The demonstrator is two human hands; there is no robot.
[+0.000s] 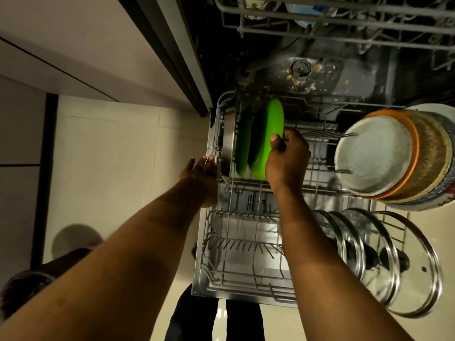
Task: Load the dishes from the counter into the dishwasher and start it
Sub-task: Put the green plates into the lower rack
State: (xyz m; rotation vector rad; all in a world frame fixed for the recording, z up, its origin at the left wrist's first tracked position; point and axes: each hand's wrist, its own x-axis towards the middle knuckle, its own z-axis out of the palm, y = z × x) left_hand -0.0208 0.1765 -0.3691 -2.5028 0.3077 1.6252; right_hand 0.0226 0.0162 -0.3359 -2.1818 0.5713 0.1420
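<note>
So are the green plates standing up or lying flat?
Standing up. Both green plates sit on edge in the lower rack, and the right hand grips one by its rim.

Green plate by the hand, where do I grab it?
Take the nearer green plate by its upper rim, coming from above. It stands on edge in the lower rack, with a second green plate close beside it, so only the rim is free. The right hand pinches it there.
</note>
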